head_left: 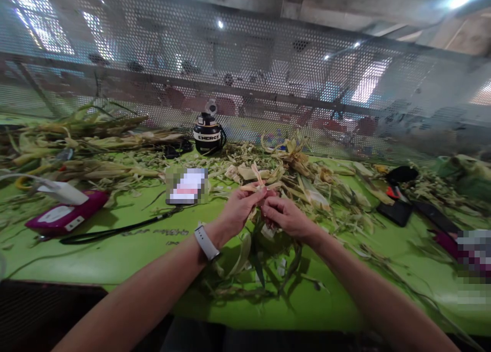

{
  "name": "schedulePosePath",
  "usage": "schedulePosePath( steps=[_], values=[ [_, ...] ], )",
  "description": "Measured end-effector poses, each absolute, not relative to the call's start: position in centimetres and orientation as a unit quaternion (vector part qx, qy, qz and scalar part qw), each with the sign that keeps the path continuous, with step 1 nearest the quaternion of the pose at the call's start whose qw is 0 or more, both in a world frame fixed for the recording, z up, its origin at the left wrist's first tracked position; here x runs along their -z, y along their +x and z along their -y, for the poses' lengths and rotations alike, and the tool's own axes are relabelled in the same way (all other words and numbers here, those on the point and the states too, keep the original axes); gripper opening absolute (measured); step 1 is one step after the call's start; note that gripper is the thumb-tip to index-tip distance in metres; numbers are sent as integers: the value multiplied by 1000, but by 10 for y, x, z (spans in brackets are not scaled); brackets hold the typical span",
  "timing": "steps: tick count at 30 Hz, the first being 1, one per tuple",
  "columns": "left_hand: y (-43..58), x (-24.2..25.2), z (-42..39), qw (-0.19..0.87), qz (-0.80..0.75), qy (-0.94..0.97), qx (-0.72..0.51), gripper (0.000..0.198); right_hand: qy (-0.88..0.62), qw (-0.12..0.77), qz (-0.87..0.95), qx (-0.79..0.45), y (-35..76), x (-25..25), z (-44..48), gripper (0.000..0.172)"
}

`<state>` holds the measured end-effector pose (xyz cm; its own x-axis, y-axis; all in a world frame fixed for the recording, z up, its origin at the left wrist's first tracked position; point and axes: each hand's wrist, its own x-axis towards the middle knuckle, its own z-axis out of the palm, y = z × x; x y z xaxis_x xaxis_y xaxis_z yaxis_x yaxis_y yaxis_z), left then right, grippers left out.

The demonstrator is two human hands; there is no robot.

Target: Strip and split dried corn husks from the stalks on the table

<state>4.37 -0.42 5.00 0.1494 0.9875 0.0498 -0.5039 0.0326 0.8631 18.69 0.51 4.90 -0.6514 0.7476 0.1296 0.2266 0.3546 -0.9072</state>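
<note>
My left hand (243,206), with a white watch band (206,242) on its wrist, pinches a pale, husk-like plant strip (258,175) between thumb and fingers. Close against it, my right hand (282,215) is closed, its fingertips meeting the left hand's at the plant piece. Whether the right fingers grip the same strip is hidden. Just beyond the hands lies a heap of dry, yellowish husks (295,160). Below them, green leaves and scraps (264,260) are scattered on the green table (146,260).
A phone (187,185) with a black strap lies left, near a purple power strip (67,214) with a white charger. Behind stand a black bottle (207,133) and a perforated metal screen (245,60). Leafy stalks (88,137) pile up left; a dark flat object (395,212) lies right.
</note>
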Motion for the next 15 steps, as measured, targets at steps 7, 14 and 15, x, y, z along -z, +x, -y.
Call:
schedulePosePath(
  steps=[7,14,15],
  values=[
    [43,-52,5,647,-330,361,-585,40,-317,278,776,-468,186,-51,-3,37],
    [34,-55,1,685,-306,390,-533,34,-354,266,715,-541,189,-46,-6,40],
    [33,-55,0,682,-311,395,-532,35,-366,279,698,-549,191,-45,-8,43]
  ],
)
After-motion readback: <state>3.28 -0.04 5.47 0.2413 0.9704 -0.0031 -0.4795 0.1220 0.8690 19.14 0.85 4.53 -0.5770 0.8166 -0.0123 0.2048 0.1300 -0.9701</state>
